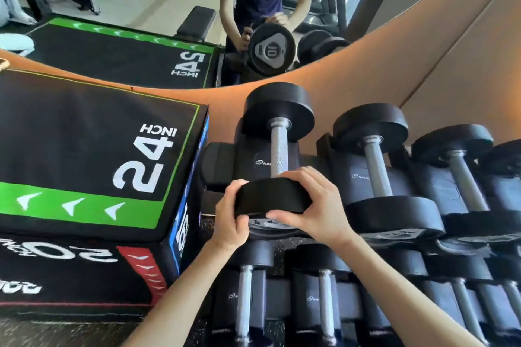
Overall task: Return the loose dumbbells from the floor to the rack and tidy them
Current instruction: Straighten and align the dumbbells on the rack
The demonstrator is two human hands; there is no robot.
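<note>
A black round-headed dumbbell [279, 149] with a knurled steel handle lies in the leftmost cradle of the rack's upper tier [222, 166]. Both my hands clasp its near head. My left hand [232, 220] wraps the head's left edge, and my right hand [315, 205] covers its top and right edge. The far head rests against the rack's back. To the right, other black dumbbells [377, 166] sit side by side in their cradles. Several smaller dumbbells [325, 304] fill the lower tier below my arms.
A black padded plyo box [84, 163] marked "24 INCH" stands hard against the rack's left side. A wall mirror [169, 8] behind the rack reflects a person, the dumbbell's "10" end cap and a bench. The orange wall [423, 65] runs behind the rack.
</note>
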